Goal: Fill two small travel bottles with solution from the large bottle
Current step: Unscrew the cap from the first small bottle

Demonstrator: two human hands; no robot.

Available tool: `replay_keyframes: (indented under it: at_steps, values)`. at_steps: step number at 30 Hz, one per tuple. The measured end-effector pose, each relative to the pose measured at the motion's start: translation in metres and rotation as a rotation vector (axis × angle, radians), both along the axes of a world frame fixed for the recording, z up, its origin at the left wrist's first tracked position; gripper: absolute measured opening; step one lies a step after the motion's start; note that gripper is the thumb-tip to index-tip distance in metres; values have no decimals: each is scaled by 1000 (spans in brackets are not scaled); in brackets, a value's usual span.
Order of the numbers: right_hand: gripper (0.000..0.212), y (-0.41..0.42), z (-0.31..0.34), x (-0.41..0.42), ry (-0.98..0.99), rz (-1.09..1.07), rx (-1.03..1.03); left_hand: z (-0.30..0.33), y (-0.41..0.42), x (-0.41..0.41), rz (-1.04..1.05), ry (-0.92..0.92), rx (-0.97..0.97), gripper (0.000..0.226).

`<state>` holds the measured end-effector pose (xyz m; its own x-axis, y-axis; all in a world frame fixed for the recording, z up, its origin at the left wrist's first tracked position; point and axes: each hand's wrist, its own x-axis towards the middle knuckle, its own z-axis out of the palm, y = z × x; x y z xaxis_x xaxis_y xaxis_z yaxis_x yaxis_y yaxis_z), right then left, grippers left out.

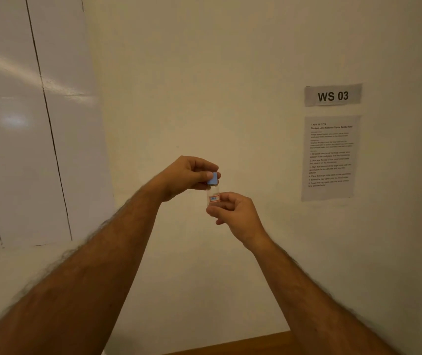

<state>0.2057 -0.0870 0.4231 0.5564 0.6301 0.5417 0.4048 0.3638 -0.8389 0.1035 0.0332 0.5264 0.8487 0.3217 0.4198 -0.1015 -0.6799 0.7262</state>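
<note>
— Head view first: what is being held up, and how far along is the job being judged?

— One small clear travel bottle with a red-edged label [213,197] is being held in the air, level with the lower part of the printed instruction sheet taped to the wall [329,157] and well to the left of it. A square pale-blue cap [213,178] is being pinched on top of the bottle. Whether it is being screwed on or off cannot be told.

— Is liquid being seen inside?

— That cannot be told; the body is looking clear and too small to read. The large bottle and the second travel bottle are not being shown at all, so pouring is not being confirmed. At best one bottle is being capped or uncapped; the rest is being judged as undecided.

— How are the hands being posed?

— Both forearms are being stretched forward and upward. The left hand [186,175] is being curled over from above, left of the sheet, with its fingertips closed on the cap. The right hand [235,213] is being kept just below, with thumb and fingers [226,201] clamped on the bottle's lower body.

— Anything else being noted?

— A grey "WS 03" sign [332,95] is being seen directly above the sheet, and a strip of brown wooden surface [256,343] far below it.
</note>
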Motion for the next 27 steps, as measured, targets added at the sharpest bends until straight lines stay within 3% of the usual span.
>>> replay_keyframes:
  at_steps: [8,22,27]
  values:
    - [33,5,1,-3,9,-80,10,-5,-7,3,32,-106,7,29]
    - [24,4,-1,-8,-26,-114,-24,-17,-11,11,174,-179,46,26]
    - [25,4,1,-10,-23,-117,-29,-17,-14,6,-36,-82,-158,37]
